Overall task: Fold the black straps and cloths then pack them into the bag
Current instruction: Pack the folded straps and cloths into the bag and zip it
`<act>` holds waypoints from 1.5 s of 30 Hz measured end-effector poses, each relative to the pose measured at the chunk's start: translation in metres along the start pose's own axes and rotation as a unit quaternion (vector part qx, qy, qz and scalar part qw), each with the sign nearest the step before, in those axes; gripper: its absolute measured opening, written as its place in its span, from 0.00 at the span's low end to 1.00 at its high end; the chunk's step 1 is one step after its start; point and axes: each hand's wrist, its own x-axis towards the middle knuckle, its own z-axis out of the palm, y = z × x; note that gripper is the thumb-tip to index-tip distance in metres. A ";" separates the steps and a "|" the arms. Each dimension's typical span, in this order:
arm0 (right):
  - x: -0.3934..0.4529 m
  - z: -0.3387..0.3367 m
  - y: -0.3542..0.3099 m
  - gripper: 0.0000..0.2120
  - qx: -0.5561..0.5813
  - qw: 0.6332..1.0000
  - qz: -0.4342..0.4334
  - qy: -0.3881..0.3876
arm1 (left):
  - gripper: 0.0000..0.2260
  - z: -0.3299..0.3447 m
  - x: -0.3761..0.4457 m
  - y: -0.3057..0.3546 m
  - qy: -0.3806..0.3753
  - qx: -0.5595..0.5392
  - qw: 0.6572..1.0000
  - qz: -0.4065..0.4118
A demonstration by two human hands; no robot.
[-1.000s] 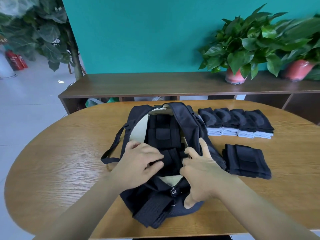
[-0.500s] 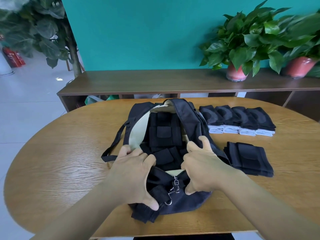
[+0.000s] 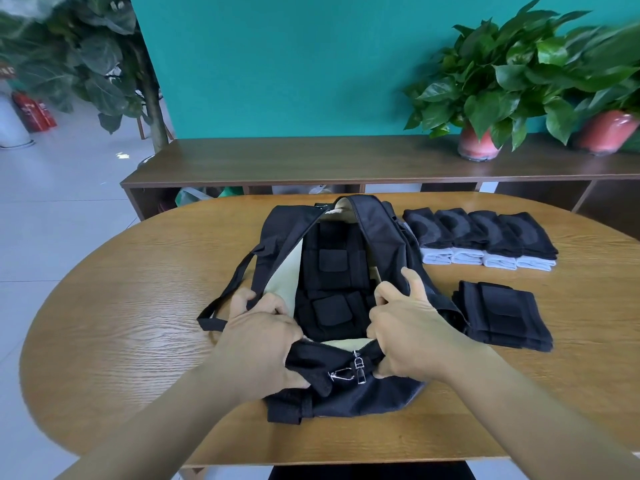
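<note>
The bag [image 3: 349,393] is lying open in the middle of the table [image 3: 138,341], its cream lining showing. Two folded straps [image 3: 332,268] are sitting inside the bag, one behind the other. The left hand [image 3: 263,341] is gripping the bag's left near edge, fingers curled over the fabric. The right hand [image 3: 405,334] is gripping the bag's right edge, thumb raised along the flap. A zip pull and clip [image 3: 349,370] are hanging at the bag's near rim, between the hands. Another folded strap [image 3: 502,317] is lying just right of the bag. Four folded cloths [image 3: 481,237] are lying in a row right of the bag, farther back. Two potted plants [image 3: 485,98] are standing on a shelf [image 3: 311,161] behind the bag.
</note>
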 end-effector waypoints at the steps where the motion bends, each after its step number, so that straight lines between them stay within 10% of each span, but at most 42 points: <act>1: -0.001 0.001 0.000 0.15 0.001 1.000 0.000 -0.001 | 0.20 0.001 0.000 -0.001 0.000 -0.005 1.000 -0.004; 7: -0.007 0.007 -0.002 0.15 0.009 1.000 0.010 -0.002 | 0.26 0.004 -0.006 0.002 0.096 -0.069 0.993 0.028; 15: -0.013 -0.014 0.005 0.21 0.168 0.982 0.071 -0.048 | 0.28 -0.032 -0.004 0.004 -0.086 -0.301 0.944 -0.105; 18: 0.004 -0.026 0.012 0.24 0.264 0.956 0.124 -0.012 | 0.28 -0.026 0.010 0.002 -0.072 -0.224 0.962 -0.138; 24: 0.046 -0.006 -0.006 0.12 0.066 0.978 0.196 0.001 | 0.11 -0.015 0.031 0.011 -0.109 -0.113 0.968 -0.194; 30: 0.066 -0.005 -0.020 0.23 0.064 0.949 0.307 -0.031 | 0.07 -0.015 0.031 0.015 -0.102 -0.090 0.967 -0.216; 45: 0.053 -0.010 -0.021 0.09 0.056 0.953 0.265 -0.135 | 0.06 -0.020 0.028 0.015 -0.080 -0.148 0.961 -0.219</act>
